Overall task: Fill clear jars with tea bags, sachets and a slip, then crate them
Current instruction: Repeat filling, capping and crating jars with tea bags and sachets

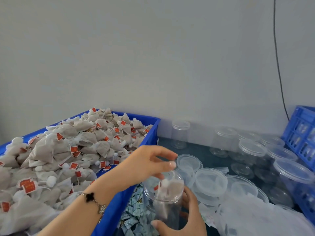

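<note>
**One jar in hand, tea bags going in**

Our right hand (183, 217) grips the clear jar (163, 198) near the table's front edge; it looks light and slippery, so we hold its lower wall. Our left hand (148, 162) hovers above its mouth, fingers loose, holding nothing. Tea bags (168, 185) sit inside. The blue bin (150, 132) beside it is heaped with more.

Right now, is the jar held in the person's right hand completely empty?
No: the clear jar gripped by the right hand already has tea bags showing at its mouth.
</note>
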Action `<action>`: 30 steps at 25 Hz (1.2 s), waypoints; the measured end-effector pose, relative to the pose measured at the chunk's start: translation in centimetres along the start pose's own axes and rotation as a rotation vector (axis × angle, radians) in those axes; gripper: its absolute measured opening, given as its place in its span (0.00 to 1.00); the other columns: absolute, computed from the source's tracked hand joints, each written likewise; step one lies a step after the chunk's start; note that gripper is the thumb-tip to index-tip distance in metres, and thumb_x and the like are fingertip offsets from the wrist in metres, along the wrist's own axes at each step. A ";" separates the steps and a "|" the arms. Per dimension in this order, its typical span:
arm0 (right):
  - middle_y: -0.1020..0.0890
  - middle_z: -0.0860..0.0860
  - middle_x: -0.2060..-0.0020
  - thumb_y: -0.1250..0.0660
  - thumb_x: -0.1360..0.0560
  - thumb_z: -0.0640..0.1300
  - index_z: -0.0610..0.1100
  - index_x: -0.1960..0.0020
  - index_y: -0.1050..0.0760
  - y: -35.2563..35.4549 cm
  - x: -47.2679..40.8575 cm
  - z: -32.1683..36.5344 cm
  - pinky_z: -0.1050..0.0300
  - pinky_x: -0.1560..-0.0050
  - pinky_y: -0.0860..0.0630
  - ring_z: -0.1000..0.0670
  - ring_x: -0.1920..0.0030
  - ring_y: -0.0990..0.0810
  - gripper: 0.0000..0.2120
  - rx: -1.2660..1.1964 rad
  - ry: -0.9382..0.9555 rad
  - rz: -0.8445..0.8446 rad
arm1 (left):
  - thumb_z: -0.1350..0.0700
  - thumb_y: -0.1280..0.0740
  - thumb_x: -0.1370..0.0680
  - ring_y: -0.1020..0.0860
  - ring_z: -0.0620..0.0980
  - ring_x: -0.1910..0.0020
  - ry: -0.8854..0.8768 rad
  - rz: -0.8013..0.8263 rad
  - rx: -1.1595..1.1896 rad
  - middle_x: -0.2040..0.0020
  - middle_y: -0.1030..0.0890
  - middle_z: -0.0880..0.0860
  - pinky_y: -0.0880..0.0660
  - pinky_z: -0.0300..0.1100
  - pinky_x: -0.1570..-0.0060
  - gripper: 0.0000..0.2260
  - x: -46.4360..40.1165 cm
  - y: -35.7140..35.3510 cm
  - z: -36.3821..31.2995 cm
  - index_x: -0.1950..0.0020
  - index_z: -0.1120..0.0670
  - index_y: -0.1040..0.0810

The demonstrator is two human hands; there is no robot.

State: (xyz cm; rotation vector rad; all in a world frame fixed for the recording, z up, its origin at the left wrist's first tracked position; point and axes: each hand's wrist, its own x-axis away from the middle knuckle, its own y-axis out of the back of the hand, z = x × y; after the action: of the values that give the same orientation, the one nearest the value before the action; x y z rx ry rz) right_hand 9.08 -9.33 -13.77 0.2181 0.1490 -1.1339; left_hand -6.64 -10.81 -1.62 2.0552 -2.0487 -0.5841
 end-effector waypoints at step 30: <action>0.22 0.47 0.41 0.18 0.42 0.51 0.49 0.34 0.34 0.2 -0.2 -1.2 0.63 0.58 0.28 0.50 0.43 0.22 0.41 -0.205 -0.238 0.071 | 0.58 0.31 0.28 0.23 0.48 0.66 0.879 -0.504 -0.690 0.60 0.20 0.53 0.29 0.36 0.74 0.06 -0.7 8.8 7.2 0.60 0.58 0.26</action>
State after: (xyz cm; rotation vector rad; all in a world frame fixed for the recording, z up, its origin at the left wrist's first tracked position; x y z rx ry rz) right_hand 9.18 -8.82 -14.85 -0.0940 0.0450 -1.0568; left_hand -17.51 -9.39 -4.53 1.8577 -0.7120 -0.2860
